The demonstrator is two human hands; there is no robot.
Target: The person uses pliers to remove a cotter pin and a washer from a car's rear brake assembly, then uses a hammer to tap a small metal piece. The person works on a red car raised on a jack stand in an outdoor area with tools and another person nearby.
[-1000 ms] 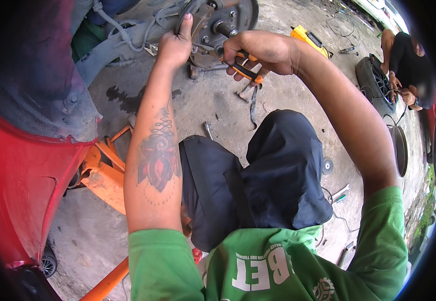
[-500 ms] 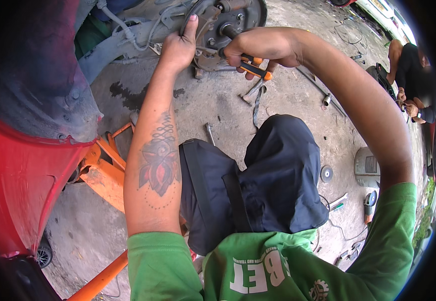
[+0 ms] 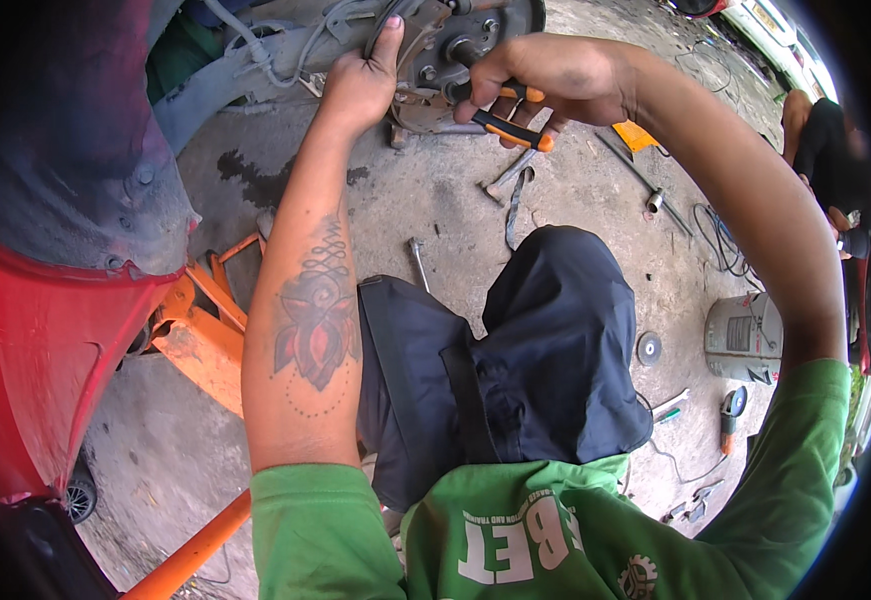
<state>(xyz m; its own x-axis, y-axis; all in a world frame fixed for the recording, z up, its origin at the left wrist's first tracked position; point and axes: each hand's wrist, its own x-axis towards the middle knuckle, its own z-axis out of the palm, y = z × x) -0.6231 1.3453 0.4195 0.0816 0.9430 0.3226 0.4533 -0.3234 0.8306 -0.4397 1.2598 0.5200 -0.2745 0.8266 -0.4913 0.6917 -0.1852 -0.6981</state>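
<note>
At the top of the view is a drum brake assembly (image 3: 495, 22) with its drum off and its hub spindle exposed. My left hand (image 3: 360, 88) grips the curved brake shoe (image 3: 387, 22) at its left side, thumb laid along it and the other fingers mostly hidden behind. My right hand (image 3: 570, 82) is closed round pliers with black and orange handles (image 3: 515, 130), just below the spindle. The handles are spread apart within my fingers. The jaws point toward the brake's lower part, where their tips are hard to make out.
An orange jack (image 3: 200, 345) stands by the red car body panel (image 3: 45, 340) at left. On the concrete lie a hammer (image 3: 505, 178), a long bar with a socket (image 3: 653, 200), a wrench (image 3: 418, 265) and an angle grinder (image 3: 731, 415). A bucket (image 3: 745, 338) stands right; another person (image 3: 835, 160) sits beyond.
The pliers' handles have spread wider and my right hand's fingers have loosened and shifted slightly right. My left hand keeps its place on the brake shoe. An orange object now shows by my right wrist.
</note>
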